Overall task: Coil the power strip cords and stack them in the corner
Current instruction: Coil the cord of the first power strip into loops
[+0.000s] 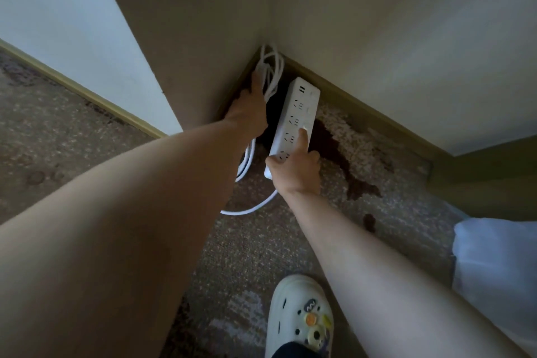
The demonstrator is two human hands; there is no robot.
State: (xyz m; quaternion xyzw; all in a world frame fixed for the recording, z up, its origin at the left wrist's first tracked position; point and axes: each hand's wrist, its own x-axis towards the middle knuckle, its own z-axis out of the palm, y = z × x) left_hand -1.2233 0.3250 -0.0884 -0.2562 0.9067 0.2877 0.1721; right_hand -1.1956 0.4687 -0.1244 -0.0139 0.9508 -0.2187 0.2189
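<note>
Fingers of the right hand (296, 171) curl around the near end of the white power strip (293, 125), thumb at its left edge, index finger stretched up along the socket face. The strip points away toward the corner, its far end with two dark USB ports close to the olive baseboard (377, 113) of the right-hand wall; whether it lies flat on the carpet or is lifted cannot be told. No brand or lettering can be read on it, only socket slots and small pale switches.

Over to the left hand (252, 104): it reaches deep into the corner and grips a bundle of coiled white cord (271, 67), fingers closed around the loops, which stand up against the left-hand wall (189, 38) where the two walls meet. More cord (247, 160) drops out below that wrist and sweeps in a loose curve across the patterned brown carpet (363, 154), ending under the right wrist.

Down at the bottom edge, a white clog (299, 317) with colourful charms sits on the carpet. White fabric (494, 267) shows at the right edge.
</note>
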